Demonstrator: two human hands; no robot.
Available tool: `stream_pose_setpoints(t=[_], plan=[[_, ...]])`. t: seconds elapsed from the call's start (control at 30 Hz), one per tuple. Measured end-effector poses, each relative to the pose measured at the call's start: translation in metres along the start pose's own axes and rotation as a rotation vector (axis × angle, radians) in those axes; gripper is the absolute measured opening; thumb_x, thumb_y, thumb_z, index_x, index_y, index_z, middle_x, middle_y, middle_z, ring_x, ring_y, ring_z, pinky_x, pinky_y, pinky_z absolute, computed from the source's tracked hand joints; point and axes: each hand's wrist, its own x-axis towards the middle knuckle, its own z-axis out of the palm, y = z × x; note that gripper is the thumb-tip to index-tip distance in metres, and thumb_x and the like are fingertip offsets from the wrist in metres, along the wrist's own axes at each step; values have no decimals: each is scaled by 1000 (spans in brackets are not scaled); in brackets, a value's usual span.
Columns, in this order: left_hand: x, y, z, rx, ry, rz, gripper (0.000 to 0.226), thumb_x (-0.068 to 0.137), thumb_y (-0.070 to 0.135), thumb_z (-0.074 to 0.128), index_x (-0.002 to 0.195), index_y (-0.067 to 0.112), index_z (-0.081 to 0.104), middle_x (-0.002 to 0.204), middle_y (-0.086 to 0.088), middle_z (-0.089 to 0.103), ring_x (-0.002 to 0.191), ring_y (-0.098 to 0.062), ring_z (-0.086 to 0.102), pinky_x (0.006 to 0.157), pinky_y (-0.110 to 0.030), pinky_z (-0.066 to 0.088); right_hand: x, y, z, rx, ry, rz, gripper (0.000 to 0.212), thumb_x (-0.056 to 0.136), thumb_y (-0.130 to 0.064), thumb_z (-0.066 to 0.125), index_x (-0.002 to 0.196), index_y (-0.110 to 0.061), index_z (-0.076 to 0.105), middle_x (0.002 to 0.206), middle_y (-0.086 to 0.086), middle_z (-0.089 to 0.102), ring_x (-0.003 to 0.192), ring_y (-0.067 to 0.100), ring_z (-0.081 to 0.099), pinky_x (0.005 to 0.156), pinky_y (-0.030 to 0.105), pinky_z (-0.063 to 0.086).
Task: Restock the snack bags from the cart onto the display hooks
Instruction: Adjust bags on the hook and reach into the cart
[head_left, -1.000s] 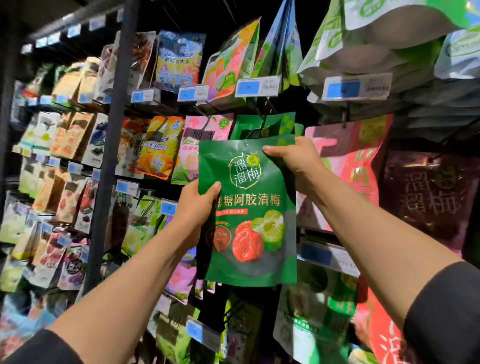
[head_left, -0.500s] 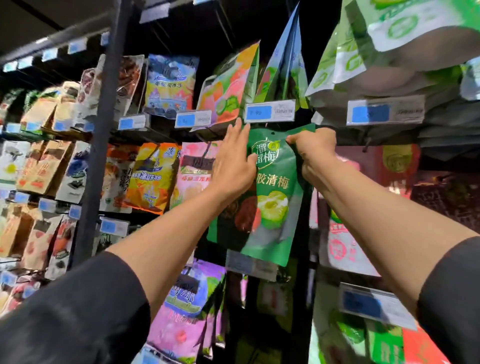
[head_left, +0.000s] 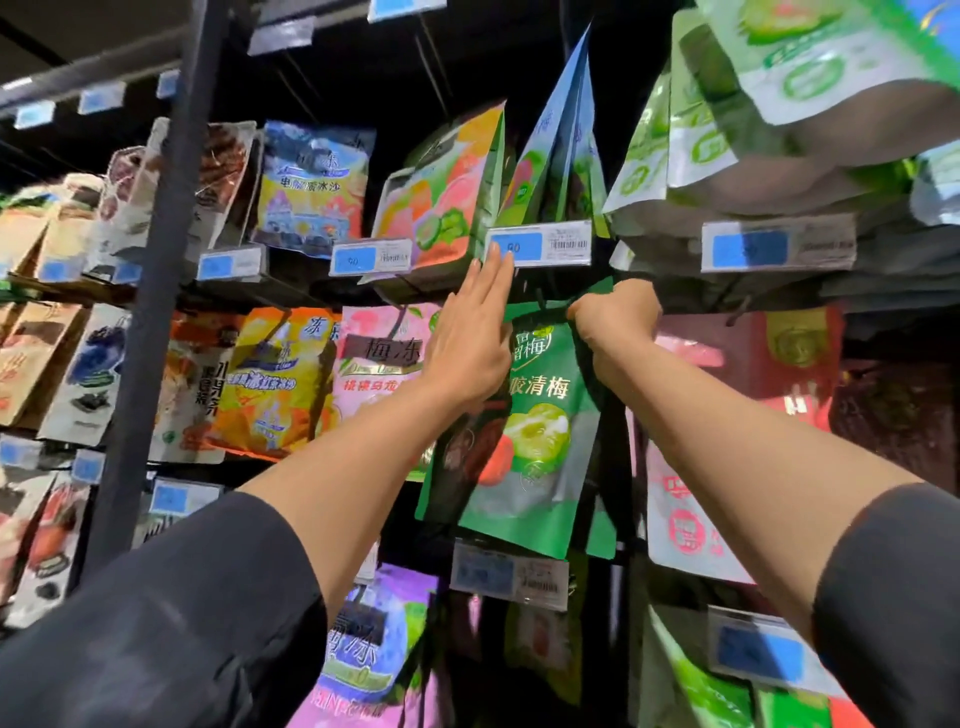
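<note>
Green bag (head_left: 540, 415) hangs below price tag (head_left: 537, 244).

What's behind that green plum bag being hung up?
Behind the green bag, another green bag's edge peeks out lower right. The bag and right hand cover the hook and anything further back.

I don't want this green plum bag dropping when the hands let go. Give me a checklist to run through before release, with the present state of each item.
1. Right hand grips the top edge of the green bag: ok.
2. Left hand lies flat with straight fingers against the bag's upper left side, steadying it: ok.
3. Bag's hang hole threaded onto the hook: cannot tell, the right hand's grip hides the top edge.
4. Bag hangs straight: not ok, it tilts, bottom swung left.
5. Bag sits below the price tag of the row above: ok.
6. Room behind it on the hook: cannot tell.
</note>
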Motion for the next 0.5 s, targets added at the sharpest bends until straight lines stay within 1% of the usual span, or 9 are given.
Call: stream_pose_setpoints(t=[0.07,0.13,0.17,0.2,0.27,0.3,0.33,0.4,0.5], plan=[[-2,-4,1,14,10,41,75,93,5,53,154,12,8,162,-2,0,149,-22,9,115,-46,26,-1,9,4,-142,14,-58,6,79,-10,63,83,-6,61,95,13,65,88,31,60,68,30,40],[-7,-4,1,24,-8,57,83,93,17,59,154,14,3,162,1,-5,147,-23,19,112,-44,33,-6,18,5,-229,12,-113,17,80,-18,65,93,-6,63,102,14,68,89,35,61,67,31,40],[-9,-5,1,33,-19,59,88,92,23,62,154,16,0,162,3,-8,145,-23,24,110,-42,37,-12,21,5,-250,19,-138,29,79,-25,69,102,-8,61,106,15,67,93,36,62,69,32,40],[-11,-5,0,45,-28,66,94,90,31,65,154,17,-3,162,4,-10,143,-23,28,107,-42,40,-20,22,4,-254,21,-151,49,75,-33,75,112,-9,54,111,14,66,99,37,61,71,33,40],[-13,-8,-2,80,-59,86,109,82,45,70,154,18,-7,161,5,-15,139,-24,34,102,-42,44,-38,30,3,-280,-2,-193,101,58,-46,87,135,-13,31,124,12,58,108,35,59,75,35,42],[-13,-11,-3,95,-82,92,117,77,49,74,153,19,-9,160,7,-17,137,-25,37,98,-41,46,-47,35,3,-320,-18,-224,121,52,-49,89,144,-16,17,133,13,51,113,35,57,78,37,44],[-13,-13,-5,109,-105,98,124,71,51,77,153,20,-11,160,8,-20,134,-25,40,94,-39,48,-54,40,3,-366,-33,-247,132,51,-50,90,148,-20,6,140,13,43,117,36,54,81,40,46],[-12,-16,-6,136,-129,106,134,65,49,83,152,22,-15,158,11,-24,123,-27,48,86,-38,50,-56,48,3,-435,-62,-250,134,57,-45,89,151,-23,-4,144,15,33,120,38,51,83,42,46],[-13,-15,-7,132,-135,99,136,65,40,86,151,23,-18,157,13,-27,111,-26,54,78,-38,52,-46,52,8,-517,-71,-234,127,65,-38,87,152,-24,-4,142,17,28,111,38,57,81,40,47]])
